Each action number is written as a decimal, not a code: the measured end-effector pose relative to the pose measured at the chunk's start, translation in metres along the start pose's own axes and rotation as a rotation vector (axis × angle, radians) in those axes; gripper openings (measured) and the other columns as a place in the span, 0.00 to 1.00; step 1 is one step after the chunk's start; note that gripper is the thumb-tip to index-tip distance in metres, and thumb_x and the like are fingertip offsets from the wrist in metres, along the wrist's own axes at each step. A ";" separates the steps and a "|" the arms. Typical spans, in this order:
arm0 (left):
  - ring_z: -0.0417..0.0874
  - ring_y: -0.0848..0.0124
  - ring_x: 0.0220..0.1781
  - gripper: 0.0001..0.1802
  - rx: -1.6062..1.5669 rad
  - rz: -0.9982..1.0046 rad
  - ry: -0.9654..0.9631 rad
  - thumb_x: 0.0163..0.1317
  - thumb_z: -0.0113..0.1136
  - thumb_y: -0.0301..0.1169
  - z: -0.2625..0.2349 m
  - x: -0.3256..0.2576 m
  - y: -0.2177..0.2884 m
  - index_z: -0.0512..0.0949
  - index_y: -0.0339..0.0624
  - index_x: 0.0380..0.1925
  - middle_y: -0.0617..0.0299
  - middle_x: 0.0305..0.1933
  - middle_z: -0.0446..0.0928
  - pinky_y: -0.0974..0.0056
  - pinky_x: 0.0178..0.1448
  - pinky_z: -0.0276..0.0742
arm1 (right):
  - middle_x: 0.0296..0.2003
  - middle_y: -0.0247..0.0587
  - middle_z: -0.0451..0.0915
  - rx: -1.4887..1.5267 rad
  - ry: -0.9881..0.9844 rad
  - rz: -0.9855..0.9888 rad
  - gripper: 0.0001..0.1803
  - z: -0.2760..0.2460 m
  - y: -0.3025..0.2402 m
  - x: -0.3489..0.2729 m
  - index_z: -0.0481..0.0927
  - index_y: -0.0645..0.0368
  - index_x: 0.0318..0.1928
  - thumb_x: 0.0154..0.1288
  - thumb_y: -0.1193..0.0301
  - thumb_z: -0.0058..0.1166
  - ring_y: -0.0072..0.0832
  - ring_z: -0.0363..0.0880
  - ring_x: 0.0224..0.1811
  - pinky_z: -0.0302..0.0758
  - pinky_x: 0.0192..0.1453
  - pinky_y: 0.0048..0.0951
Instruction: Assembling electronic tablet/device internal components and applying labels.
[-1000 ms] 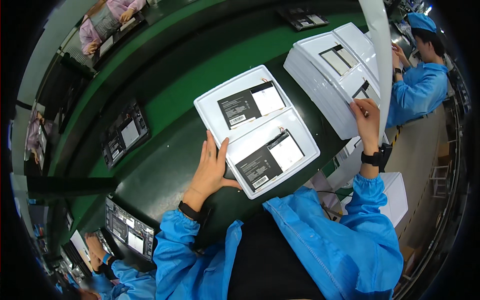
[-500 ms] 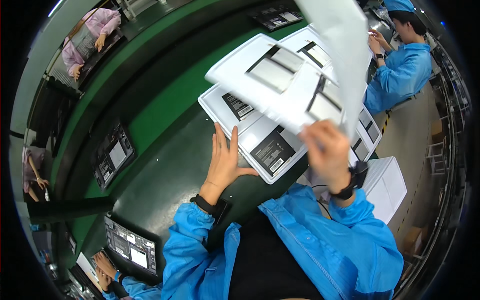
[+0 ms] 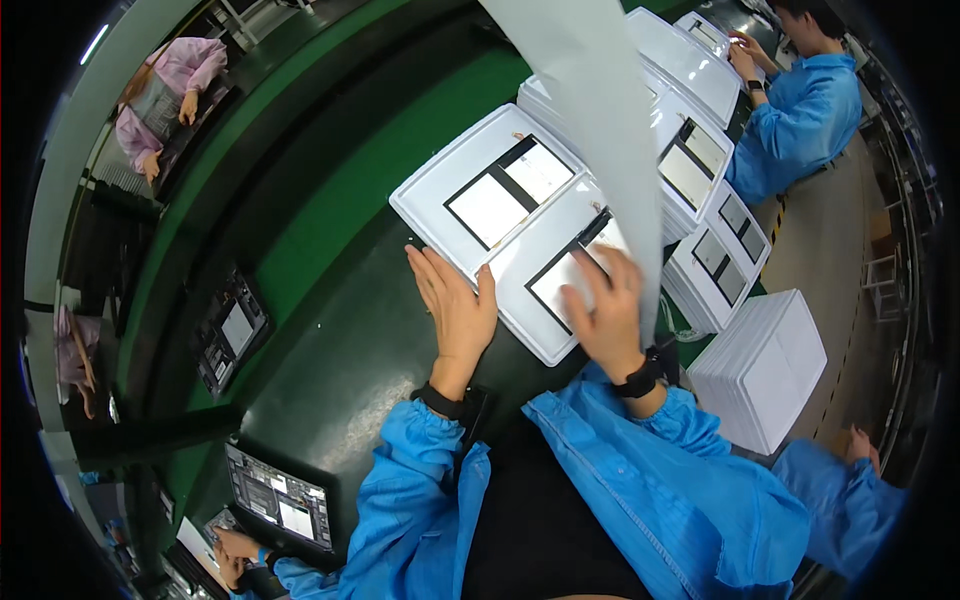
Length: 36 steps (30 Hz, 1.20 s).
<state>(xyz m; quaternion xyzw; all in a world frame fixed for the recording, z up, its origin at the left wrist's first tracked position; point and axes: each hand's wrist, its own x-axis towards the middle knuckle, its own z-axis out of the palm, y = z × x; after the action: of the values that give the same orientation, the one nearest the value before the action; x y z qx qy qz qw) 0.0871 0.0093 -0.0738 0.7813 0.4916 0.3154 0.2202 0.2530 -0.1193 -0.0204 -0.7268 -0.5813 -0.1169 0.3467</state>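
Note:
A white two-compartment tray point(image 3: 425, 200) lies in front of me on the dark table. In its left compartment is a flat, white-faced, black-edged pack point(image 3: 492, 210), apparently a battery. A similar pack point(image 3: 550, 290) lies in the right compartment, partly covered by my right hand point(image 3: 608, 312). That hand is blurred, its thumb and fingers apart over the pack; fingertip contact cannot be made out. My left hand point(image 3: 455, 305) rests against the tray's near left edge, fingers stretched out.
More white trays with packs point(image 3: 715, 265) stand on the right, beside a stack of white trays point(image 3: 760, 370). A pale, blurred strip point(image 3: 580, 80) crosses the view. Opened dark devices point(image 3: 280, 495) lie on the left. A co-worker in blue point(image 3: 810, 120) is at far right.
The tilted, blurred tray now lies flat over the one with black labelled packs. My right hand has moved from its edge to over its right pack. My left hand remains at the edge.

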 end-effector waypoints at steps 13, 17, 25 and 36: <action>0.80 0.46 0.57 0.14 -0.297 0.020 0.280 0.67 0.59 0.28 -0.010 0.125 -0.047 0.79 0.35 0.51 0.45 0.53 0.79 0.51 0.63 0.75 | 0.65 0.52 0.78 0.428 0.095 0.655 0.28 0.010 0.118 -0.020 0.73 0.61 0.70 0.83 0.54 0.45 0.40 0.76 0.67 0.67 0.72 0.33; 0.84 0.50 0.52 0.11 -0.278 -0.048 0.408 0.67 0.58 0.22 -0.023 0.105 -0.057 0.82 0.34 0.47 0.45 0.49 0.82 0.55 0.58 0.78 | 0.61 0.47 0.82 0.475 0.076 0.551 0.23 0.009 0.118 -0.031 0.79 0.59 0.65 0.83 0.58 0.45 0.38 0.79 0.64 0.70 0.69 0.33; 0.73 0.55 0.70 0.26 -0.323 -0.023 0.476 0.72 0.59 0.28 -0.029 0.073 -0.058 0.69 0.31 0.67 0.45 0.71 0.68 0.56 0.71 0.72 | 0.64 0.55 0.78 0.110 -0.111 0.462 0.21 0.032 0.160 -0.023 0.77 0.61 0.64 0.76 0.67 0.55 0.50 0.74 0.69 0.68 0.74 0.37; 0.47 0.47 0.84 0.39 -0.513 -0.134 0.354 0.73 0.54 0.23 0.007 -0.026 0.007 0.47 0.29 0.78 0.38 0.83 0.45 0.50 0.85 0.41 | 0.51 0.64 0.81 -0.047 0.097 0.363 0.21 0.001 0.110 -0.038 0.79 0.65 0.58 0.71 0.65 0.54 0.61 0.78 0.54 0.75 0.61 0.50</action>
<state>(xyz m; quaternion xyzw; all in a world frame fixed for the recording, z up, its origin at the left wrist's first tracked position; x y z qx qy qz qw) 0.0886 -0.0180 -0.0815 0.5992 0.4773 0.5447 0.3413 0.3432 -0.1565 -0.0830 -0.8211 -0.4203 -0.1010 0.3728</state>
